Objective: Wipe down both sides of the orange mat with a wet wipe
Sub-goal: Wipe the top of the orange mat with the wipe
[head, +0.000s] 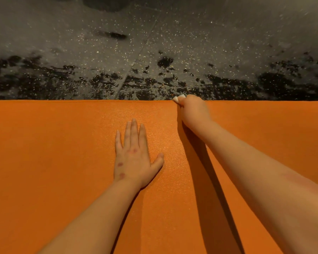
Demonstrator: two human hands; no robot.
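The orange mat [53, 162] lies flat and fills the lower part of the head view from left to right. Its far edge runs straight across the middle of the picture. My left hand [134, 156] rests flat on the mat near the centre, fingers straight and pointing away from me. My right hand [193, 110] reaches to the mat's far edge with its fingers curled round a small white wet wipe [179, 98]. Only a corner of the wipe shows past the fingers, right at the edge.
Beyond the mat is a dark speckled floor [154, 43] with wet-looking black patches along the mat's far edge. A thin seam line crosses the floor diagonally.
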